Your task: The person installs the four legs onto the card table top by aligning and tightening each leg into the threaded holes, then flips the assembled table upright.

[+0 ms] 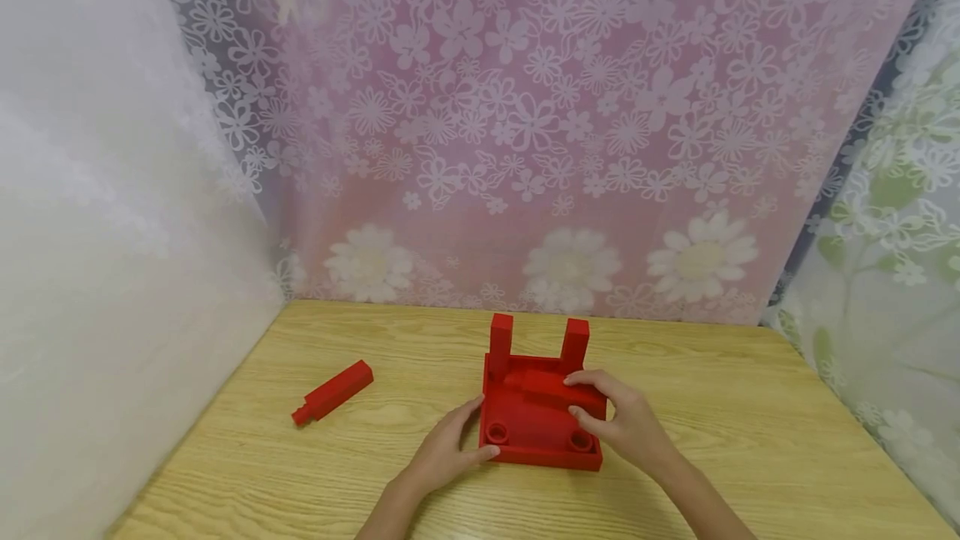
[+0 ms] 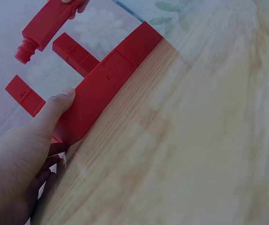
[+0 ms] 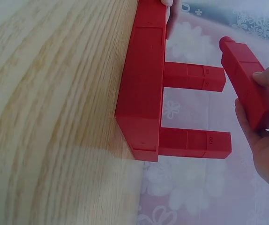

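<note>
A red toy tabletop (image 1: 543,458) lies upside down, its raised rim upward. Two square red legs stand from its far corners, a left one (image 1: 501,346) and a right one (image 1: 575,344). Round sockets show at the near corners, left (image 1: 497,433) and right (image 1: 581,440). My left hand (image 1: 444,455) grips the near left corner, thumb on the front wall and fingers along the left side. My right hand (image 1: 636,423) holds another red leg (image 3: 248,82) above the tabletop, thumb and fingers around its thick end. Its threaded end (image 2: 26,51) points left, clear of the sockets.
Another loose red leg (image 1: 337,391) lies on the wooden table (image 1: 247,457), to the left of the tabletop. A flowered pink curtain (image 1: 480,148) hangs behind the table's back edge. Pale cloth hangs at the left (image 1: 127,190) and right sides.
</note>
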### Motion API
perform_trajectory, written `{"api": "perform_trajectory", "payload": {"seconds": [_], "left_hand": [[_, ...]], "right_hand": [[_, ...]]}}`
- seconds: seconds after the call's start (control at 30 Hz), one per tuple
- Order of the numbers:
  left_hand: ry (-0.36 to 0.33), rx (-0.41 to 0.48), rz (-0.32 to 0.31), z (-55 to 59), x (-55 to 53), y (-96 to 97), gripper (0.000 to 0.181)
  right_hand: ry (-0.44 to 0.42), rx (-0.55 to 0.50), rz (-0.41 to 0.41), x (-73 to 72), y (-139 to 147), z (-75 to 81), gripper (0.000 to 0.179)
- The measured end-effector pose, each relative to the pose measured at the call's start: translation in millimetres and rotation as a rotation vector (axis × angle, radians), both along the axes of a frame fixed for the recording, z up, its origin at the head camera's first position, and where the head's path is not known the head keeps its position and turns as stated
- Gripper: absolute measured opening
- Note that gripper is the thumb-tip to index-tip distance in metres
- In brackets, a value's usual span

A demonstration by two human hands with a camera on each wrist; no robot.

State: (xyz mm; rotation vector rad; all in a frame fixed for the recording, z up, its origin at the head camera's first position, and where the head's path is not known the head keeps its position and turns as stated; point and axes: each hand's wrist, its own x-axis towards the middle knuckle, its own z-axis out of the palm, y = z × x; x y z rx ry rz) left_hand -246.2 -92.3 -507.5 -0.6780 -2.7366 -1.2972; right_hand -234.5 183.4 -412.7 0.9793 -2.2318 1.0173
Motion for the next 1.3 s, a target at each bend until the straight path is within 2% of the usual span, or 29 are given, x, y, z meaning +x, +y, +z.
{"api": "perform_trajectory", "payload": {"seconds": [0.2,0.7,0.9,1.0,1.3], "left_hand": [[0.012,0.000,0.000,-1.0,-0.2,0.2,0.083],[-0.002,-0.008,0.002,0.0,-0.3,0.2,0.083],[-0.008,-0.010,0.001,1.1,0.1,0.0,0.084],[-0.003,-0.017,0.004,1.2,0.3,0.2,0.084],[-0.012,-0.016,0.006,1.7,0.6,0.5,0.083]], "right_hand": [[-0.006,0.056,0.056,0.0,-5,-0.5,0.035],[-0.063,0.107,0.043,-2.8,-11,-5.1,0.033],[-0.181,0.088,-0.030,-0.9,-18,0.2,0.039],[-0.215,0.067,-0.037,-1.1,-21,1.7,0.038],[-0.107,0.080,-0.011,-6.8,-32,2.6,0.037]]}}
